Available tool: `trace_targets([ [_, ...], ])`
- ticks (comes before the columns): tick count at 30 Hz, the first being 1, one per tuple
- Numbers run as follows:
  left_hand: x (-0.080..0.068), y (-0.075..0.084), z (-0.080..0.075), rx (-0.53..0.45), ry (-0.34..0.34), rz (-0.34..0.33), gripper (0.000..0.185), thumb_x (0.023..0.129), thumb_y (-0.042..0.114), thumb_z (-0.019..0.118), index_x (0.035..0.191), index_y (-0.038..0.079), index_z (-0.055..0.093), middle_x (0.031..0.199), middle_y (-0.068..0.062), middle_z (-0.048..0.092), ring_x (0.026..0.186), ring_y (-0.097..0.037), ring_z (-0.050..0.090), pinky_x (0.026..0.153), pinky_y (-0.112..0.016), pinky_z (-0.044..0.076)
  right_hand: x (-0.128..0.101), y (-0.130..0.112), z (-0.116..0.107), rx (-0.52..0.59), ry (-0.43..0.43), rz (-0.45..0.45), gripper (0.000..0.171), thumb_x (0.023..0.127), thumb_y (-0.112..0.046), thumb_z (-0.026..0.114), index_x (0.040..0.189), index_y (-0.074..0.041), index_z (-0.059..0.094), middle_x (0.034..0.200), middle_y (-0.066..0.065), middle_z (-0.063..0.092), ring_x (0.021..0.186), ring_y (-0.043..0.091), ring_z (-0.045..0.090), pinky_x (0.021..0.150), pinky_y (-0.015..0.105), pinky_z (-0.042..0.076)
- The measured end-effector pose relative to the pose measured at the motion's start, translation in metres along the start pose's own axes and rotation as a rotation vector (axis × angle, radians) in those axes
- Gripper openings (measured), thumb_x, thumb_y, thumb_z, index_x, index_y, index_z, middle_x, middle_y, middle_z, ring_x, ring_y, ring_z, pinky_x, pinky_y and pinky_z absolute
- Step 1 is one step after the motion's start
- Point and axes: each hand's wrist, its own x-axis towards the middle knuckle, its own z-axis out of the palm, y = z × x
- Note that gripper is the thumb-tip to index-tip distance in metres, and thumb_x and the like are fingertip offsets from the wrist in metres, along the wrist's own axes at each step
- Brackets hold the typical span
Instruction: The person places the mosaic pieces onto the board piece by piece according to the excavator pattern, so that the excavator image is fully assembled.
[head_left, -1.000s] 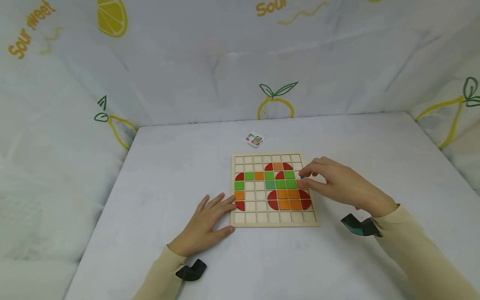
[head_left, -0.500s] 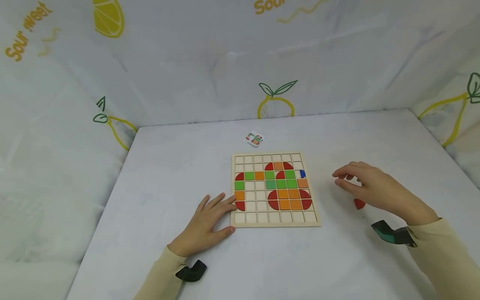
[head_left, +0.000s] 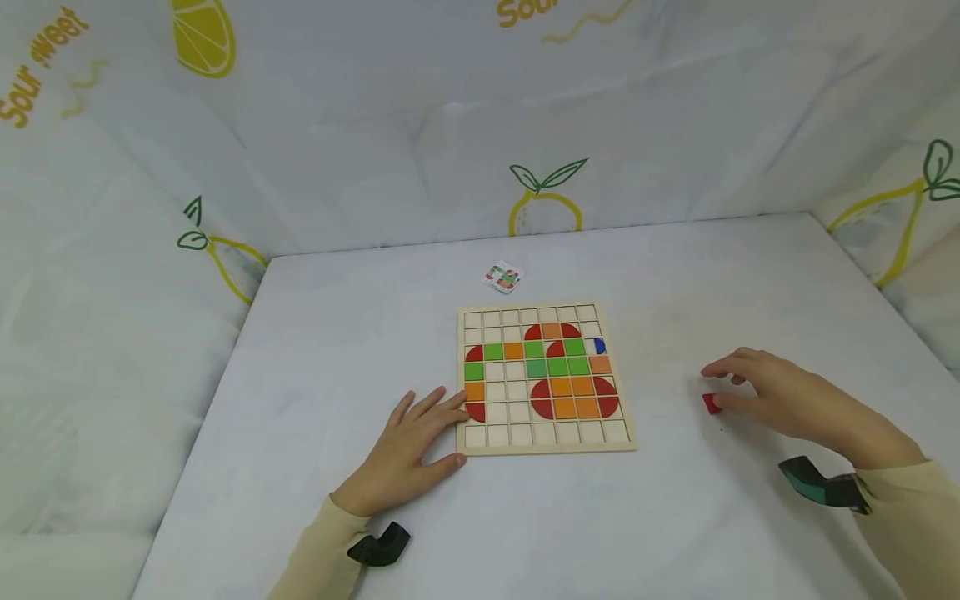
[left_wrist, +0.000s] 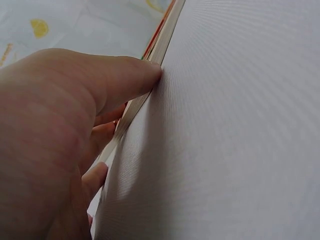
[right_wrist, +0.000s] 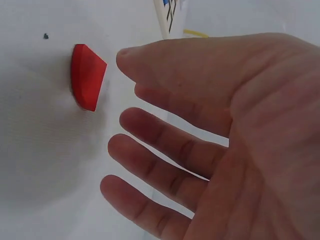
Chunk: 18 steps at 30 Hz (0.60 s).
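A wooden grid board (head_left: 547, 451) lies on the table, some squares filled with red quarter-round, green and orange tiles. A blue-and-white tile (head_left: 599, 346) sits at its right edge. My left hand (head_left: 408, 458) rests on the table with fingertips and thumb at the board's left edge; the left wrist view shows the thumb (left_wrist: 125, 75) against the board's side. Right of the board, my right hand (head_left: 795, 404) hovers with fingers relaxed, holding nothing. Just off its fingertips in the right wrist view lies a red quarter-round tile (right_wrist: 88, 77), partly covered by the thumb in the head view.
A small pattern card (head_left: 503, 277) with a coloured design lies behind the board. White cloth with lemon drawings hangs at the back and left of the table (head_left: 360, 333). A tiny dark speck (right_wrist: 46, 36) lies near the red tile.
My right hand has left the board's right edge and moved right, over to the loose red tile. The blue-and-white tile now shows uncovered on the board. My left hand stays in place.
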Motion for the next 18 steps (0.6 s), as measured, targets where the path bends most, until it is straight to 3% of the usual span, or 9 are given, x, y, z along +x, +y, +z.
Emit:
trace_targets([
  [7,-0.001,-0.001,0.001,-0.008,0.009,0.011,0.051,0.093,0.034,0.073,0.14,0.027,0.055,0.164,0.009,0.037,0.157,-0.023,0.025,0.129,-0.056,0.005,-0.004,0.006,0.015,0.03,0.014,-0.021,0.046,0.085,-0.024,0.08,0.125,-0.005,0.068,0.114,0.009,0.061,0.098,0.022,0.059,0.067,0.022,0.05],
  [18,-0.001,0.0,-0.001,-0.002,0.006,0.009,0.051,0.093,0.034,0.072,0.14,0.026,0.056,0.164,0.007,0.038,0.157,-0.023,0.025,0.129,-0.056,0.004,-0.005,0.001,0.025,-0.023,0.09,-0.044,0.036,0.082,-0.017,0.083,0.114,-0.005,0.071,0.097,0.0,0.062,0.084,0.011,0.054,0.067,0.023,0.049],
])
